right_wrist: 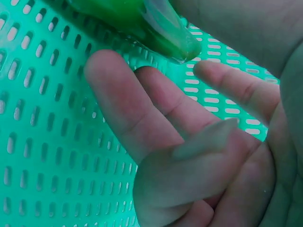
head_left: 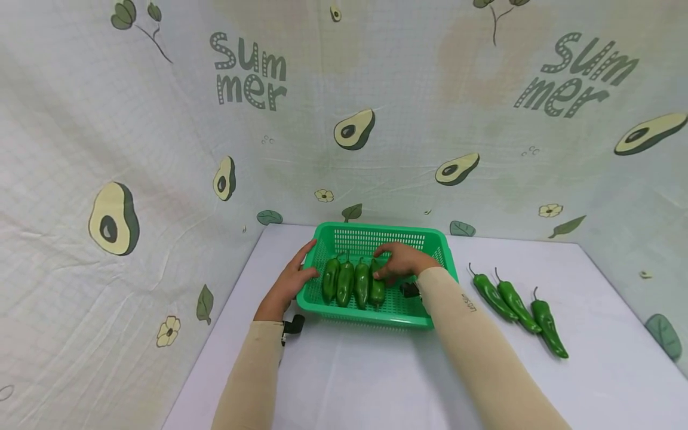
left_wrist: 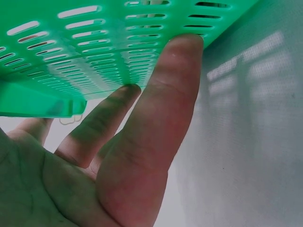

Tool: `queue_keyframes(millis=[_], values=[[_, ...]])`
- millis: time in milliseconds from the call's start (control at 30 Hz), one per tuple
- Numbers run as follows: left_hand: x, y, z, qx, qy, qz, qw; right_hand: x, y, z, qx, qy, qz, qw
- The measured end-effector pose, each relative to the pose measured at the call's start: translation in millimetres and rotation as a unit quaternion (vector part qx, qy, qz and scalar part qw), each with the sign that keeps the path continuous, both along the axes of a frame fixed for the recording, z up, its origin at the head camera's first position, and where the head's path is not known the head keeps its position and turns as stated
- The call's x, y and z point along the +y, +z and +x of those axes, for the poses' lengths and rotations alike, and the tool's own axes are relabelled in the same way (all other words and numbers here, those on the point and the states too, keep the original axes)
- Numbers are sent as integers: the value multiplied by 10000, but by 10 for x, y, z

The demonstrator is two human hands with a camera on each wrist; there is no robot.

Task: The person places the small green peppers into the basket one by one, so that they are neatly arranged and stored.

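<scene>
A green plastic basket (head_left: 371, 318) holds several green chili peppers (head_left: 345, 285) lying side by side. My right hand (head_left: 404, 260) is inside it, thumb and fingers curled over the stem end of the rightmost pepper (head_left: 377, 294). In the right wrist view, part of a shiny pepper (right_wrist: 128, 21) shows beside the fingers, though the grip itself is partly hidden. At the basket's left side, my left hand (head_left: 290, 280) has its fingers extended. Fingertips of the left hand (left_wrist: 142, 137) touch the slotted green wall in the left wrist view.
Three more long green peppers (head_left: 549, 328) lie on the white table (head_left: 365, 382), right of the basket. A cloth backdrop (head_left: 398, 71) printed with avocados and lettering stands behind and at both sides.
</scene>
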State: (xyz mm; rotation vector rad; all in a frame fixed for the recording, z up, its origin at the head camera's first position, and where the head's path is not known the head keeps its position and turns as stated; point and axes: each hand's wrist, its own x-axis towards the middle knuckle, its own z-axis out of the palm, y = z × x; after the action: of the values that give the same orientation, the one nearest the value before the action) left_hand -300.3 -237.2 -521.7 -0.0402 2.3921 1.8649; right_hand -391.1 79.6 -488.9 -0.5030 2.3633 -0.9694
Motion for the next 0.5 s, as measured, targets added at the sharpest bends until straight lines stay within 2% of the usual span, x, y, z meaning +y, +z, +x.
queue_keyframes(millis=[267,367,500], values=[[7,20,40,43,37,-113,9999,-15,28,-4,-34,60,381,9992],[17,34,47,73,6,-135,9999,-31,70,2,61,-107,508,9986],[9,31,52,101,9,-126,9999,-61,169,43,447,-433,678,9958]])
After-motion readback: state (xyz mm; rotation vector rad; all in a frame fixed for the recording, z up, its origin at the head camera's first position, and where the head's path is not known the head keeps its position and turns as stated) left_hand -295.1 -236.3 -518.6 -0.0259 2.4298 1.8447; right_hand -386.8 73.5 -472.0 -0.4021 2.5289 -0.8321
